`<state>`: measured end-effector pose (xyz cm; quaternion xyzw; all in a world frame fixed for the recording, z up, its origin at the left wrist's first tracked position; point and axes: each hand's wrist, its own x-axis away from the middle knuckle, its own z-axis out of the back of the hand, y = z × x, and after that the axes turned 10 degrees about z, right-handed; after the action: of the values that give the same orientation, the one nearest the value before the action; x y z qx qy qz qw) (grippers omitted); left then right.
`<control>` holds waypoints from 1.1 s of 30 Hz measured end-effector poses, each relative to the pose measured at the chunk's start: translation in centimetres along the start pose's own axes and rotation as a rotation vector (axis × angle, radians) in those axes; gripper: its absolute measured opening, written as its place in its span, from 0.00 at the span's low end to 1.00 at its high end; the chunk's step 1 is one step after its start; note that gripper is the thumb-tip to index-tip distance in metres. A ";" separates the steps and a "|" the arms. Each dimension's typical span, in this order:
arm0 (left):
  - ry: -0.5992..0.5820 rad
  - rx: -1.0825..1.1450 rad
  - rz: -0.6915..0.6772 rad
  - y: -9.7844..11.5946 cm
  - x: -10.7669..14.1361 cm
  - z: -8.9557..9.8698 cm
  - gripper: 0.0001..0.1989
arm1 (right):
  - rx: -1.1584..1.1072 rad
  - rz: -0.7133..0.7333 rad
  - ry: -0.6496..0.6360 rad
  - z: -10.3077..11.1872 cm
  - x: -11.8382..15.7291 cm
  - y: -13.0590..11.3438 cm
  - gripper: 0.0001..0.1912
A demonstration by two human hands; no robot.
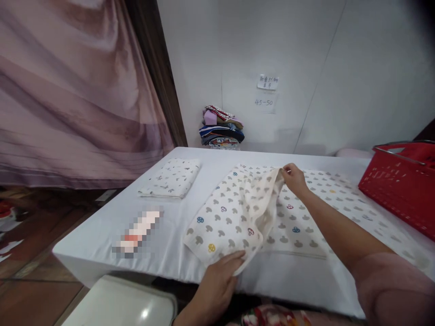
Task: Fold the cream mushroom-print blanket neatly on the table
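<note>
A white cloth with mushroom prints [217, 217] lies across the white-covered table, its left part lifted and folded over, with a loose hollow at the fold. My right hand [294, 179] pinches the raised far edge of this part. At the near edge, my left hand [222, 276] has its fingers together on the cloth's lower corner. The rest of the mushroom cloth spreads flat to the right, under my right forearm. A folded white cloth with small dark prints [171, 178] rests at the table's far left.
A red basket [401, 185] with a metal handle stands at the right. Folded clothes [221, 129] are stacked by the wall. A blurred-out item [139, 231] lies on the table's left. A white stool [118, 303] is at the near left, and a pink curtain [81, 90] hangs behind.
</note>
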<state>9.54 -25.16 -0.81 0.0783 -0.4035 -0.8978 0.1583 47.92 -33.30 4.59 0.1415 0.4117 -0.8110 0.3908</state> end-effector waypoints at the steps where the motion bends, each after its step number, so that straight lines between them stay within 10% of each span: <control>1: 0.111 0.038 0.037 -0.3 0.3 0.6 0.27 | 0.045 -0.027 0.024 0.5 -0.6 0.5 0.09; 7: 0.533 0.092 0.168 -1.5 1.4 3.4 0.17 | 0.234 -0.042 0.017 3.5 -3.3 1.7 0.09; 14: 0.407 -0.114 -0.019 -1.1 1.5 3.6 0.20 | -0.110 -0.351 -0.220 6.0 -4.7 0.7 0.15; 22: 0.338 -0.160 0.062 1.0 2.0 4.5 0.22 | -0.671 -0.496 -0.201 7.1 -6.8 -2.2 0.11; 28: 0.511 -0.051 0.167 -0.1 2.2 8.4 0.18 | -0.702 -0.393 -0.317 3.4 -11.8 -7.8 0.10; 33: 0.918 0.061 0.395 -4.3 0.1 16.9 0.13 | -0.841 -0.123 -0.276 -4.9 -20.1 -19.3 0.08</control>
<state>3.91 -10.64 7.16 0.3922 -0.3255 -0.7112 0.4842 46.11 -12.25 23.40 -0.1642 0.6574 -0.6061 0.4165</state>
